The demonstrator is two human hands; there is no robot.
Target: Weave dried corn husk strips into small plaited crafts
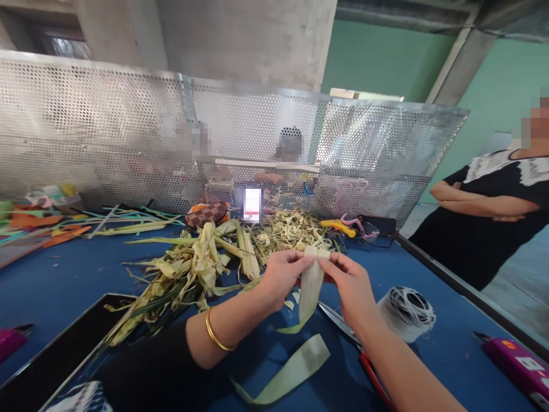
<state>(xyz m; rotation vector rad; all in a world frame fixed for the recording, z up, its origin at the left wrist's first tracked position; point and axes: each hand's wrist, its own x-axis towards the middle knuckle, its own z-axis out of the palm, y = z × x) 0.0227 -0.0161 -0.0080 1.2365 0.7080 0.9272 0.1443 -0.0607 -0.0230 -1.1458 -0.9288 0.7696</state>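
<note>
Between both hands hangs a pale green corn husk strip, its top edge pinched and its narrow end pointing down. My left hand grips it with thumb and fingers from the left. From the right, my right hand pinches the same strip near the top. A second husk strip lies flat on the blue table below. Scissors with red handles rest under my right forearm, blades partly open. White string on a spool stands right of my right hand.
A heap of dried husks and a pile of shreds cover the table's middle. A black tray is at left, a purple tool at right. Behind a perforated metal screen sit people; another person stands at right, arms crossed.
</note>
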